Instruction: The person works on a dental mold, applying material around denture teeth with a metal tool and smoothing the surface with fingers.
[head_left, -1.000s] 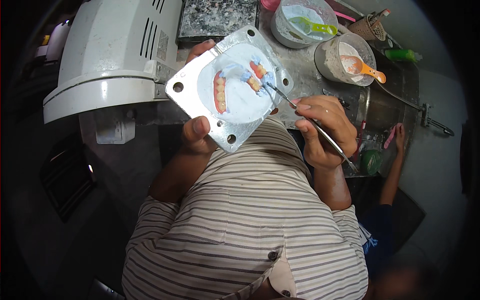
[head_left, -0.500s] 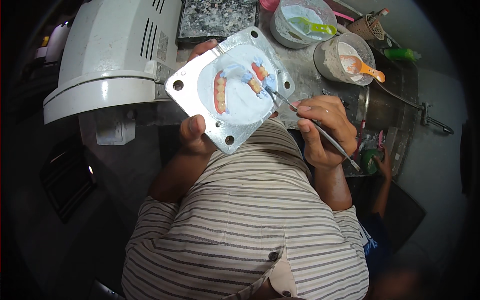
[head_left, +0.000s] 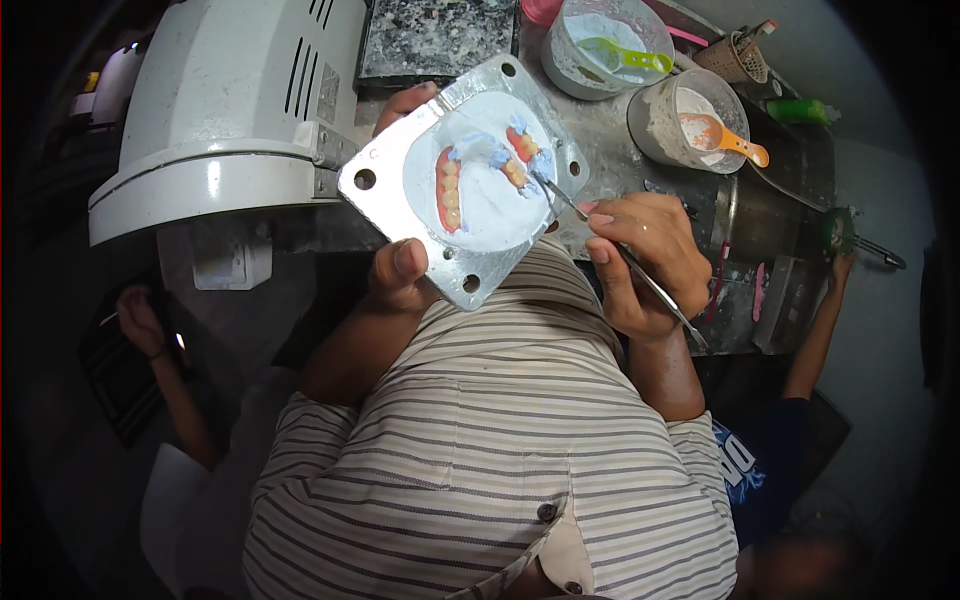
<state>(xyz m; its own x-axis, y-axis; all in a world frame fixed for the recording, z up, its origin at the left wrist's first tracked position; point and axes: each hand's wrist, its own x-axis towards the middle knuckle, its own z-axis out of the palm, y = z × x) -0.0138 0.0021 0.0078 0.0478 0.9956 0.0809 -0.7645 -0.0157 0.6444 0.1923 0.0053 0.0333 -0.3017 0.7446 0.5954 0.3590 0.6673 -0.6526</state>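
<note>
My left hand [head_left: 402, 272] grips a square metal dental flask half [head_left: 470, 268] by its left edge, thumb in front and fingers behind. White plaster [head_left: 490, 215] fills its round middle. Set in it are a row of artificial teeth [head_left: 450, 195] with pink gum material and two smaller tooth pieces [head_left: 513, 172], with light blue material around them. My right hand [head_left: 655, 262] pinches a slim metal dental spatula [head_left: 645, 275] like a pen. Its far tip touches or hovers just over the plaster beside the smaller teeth; I cannot tell which.
A large white machine [head_left: 230, 110] stands left. Behind the flask are a speckled slab [head_left: 435, 45], a tub with a green scoop [head_left: 610, 45] and another with an orange scoop [head_left: 690, 120]. Other people's arms reach in at left [head_left: 175, 390] and right [head_left: 825, 335].
The flask half has shifted slightly right. The spatula's angle has changed a little. At right, another person's hand has moved up with the green object; another person's arm has appeared at left.
</note>
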